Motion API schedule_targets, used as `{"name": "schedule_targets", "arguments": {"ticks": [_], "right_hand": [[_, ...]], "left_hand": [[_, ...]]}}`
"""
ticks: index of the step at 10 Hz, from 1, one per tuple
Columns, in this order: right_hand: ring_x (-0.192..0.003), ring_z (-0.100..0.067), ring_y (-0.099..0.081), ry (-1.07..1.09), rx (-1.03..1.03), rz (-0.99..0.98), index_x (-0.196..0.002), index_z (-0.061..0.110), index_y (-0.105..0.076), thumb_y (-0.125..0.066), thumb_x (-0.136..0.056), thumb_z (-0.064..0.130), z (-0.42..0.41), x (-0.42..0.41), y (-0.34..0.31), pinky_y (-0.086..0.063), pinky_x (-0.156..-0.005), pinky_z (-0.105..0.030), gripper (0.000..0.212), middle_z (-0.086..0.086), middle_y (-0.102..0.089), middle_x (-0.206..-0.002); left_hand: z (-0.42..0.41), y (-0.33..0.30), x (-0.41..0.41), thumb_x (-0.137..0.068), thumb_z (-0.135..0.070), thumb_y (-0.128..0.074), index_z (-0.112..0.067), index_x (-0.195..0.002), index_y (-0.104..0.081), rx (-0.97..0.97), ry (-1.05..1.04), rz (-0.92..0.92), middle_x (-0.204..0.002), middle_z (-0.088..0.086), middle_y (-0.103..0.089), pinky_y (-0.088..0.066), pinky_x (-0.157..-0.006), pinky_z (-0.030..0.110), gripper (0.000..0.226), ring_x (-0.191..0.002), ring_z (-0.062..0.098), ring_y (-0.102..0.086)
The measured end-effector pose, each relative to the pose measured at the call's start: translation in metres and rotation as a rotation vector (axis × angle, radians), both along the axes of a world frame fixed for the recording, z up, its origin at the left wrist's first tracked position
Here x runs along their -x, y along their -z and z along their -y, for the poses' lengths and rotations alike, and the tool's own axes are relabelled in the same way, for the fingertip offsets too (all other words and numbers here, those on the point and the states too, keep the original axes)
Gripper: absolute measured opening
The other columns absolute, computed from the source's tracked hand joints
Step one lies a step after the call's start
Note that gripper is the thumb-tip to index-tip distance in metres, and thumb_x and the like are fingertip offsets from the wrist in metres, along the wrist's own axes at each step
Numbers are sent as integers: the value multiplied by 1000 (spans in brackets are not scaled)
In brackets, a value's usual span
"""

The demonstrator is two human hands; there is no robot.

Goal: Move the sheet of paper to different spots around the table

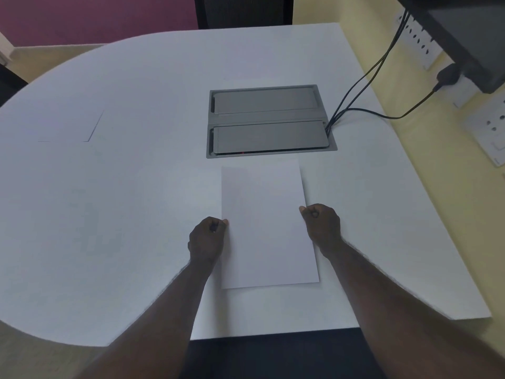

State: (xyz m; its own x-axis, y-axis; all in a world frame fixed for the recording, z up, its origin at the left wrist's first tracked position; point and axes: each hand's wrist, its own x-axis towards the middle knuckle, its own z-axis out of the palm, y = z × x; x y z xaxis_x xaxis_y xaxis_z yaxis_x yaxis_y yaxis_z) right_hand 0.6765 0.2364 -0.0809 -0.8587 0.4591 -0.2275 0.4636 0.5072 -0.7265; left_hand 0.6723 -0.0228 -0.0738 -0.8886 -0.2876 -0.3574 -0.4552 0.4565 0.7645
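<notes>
A blank white sheet of paper (pixel 266 225) lies lengthwise on the white table (pixel 123 187), just in front of me and below the grey cable box. My left hand (pixel 207 239) pinches the sheet's left edge with the fingers curled shut. On the opposite edge, a little farther up, my right hand (pixel 322 227) pinches the paper the same way. The near edge of the sheet casts a thin shadow, so it seems slightly lifted.
A grey recessed cable box (pixel 269 121) with two lids is set in the table beyond the paper. Black cables (pixel 363 86) run from it to wall sockets (pixel 489 132) at the right. A second faint sheet (pixel 71 127) lies far left. A dark chair back (pixel 243 10) stands behind the table.
</notes>
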Motion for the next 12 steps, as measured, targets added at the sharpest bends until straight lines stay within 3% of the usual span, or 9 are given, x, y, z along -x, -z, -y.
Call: {"name": "schedule_targets", "arguments": {"ticks": [1,4,6,9,11,12], "right_hand": [[-82,-25,-58,-1,-2,18,-89,8,-70,-62,-91,35,2,0,5,-48,-80,-36,28,1,-60,-78],[-94,-27,-66,32,-62,38,-89,11,-71,-65,-88,34,9,1,10,-51,-84,-36,24,-6,-74,-93],[-88,-28,-66,117,-47,27,-88,13,-66,-73,-82,27,13,0,12,-52,-84,-40,17,1,-65,-79],[-85,-29,-65,137,-58,5,-92,11,-64,-75,-81,27,17,-2,12,-50,-81,-38,22,1,-61,-77],[-79,-26,-62,181,23,-76,-102,14,-59,-73,-83,35,17,0,4,-46,-74,-34,31,0,-61,-74],[-75,-26,-63,130,-10,-142,-102,14,-59,-71,-85,35,20,3,-14,-44,-71,-33,29,1,-61,-69]], "left_hand": [[1,3,1,-88,-41,-56,-23,-77,-61,94,-9,39,-80,-13,-65,-43,-88,39,21,-81,16,-59],[4,10,9,-86,-39,-56,-22,-73,-59,245,40,55,-70,-13,-60,-34,-83,36,22,-66,0,-49],[3,8,6,-82,-34,-63,-17,-70,-54,269,37,15,-67,-9,-58,-41,-84,38,22,-63,6,-50],[5,6,3,-81,-35,-65,-16,-72,-57,229,49,14,-70,-8,-61,-46,-89,44,22,-67,7,-54],[8,2,1,-88,-45,-58,-16,-65,-49,129,27,-29,-63,-8,-53,-50,-81,45,38,-62,16,-51],[9,-11,0,-90,-48,-54,-20,-65,-47,238,69,-83,-65,-8,-54,-47,-76,40,38,-65,17,-53]]}}
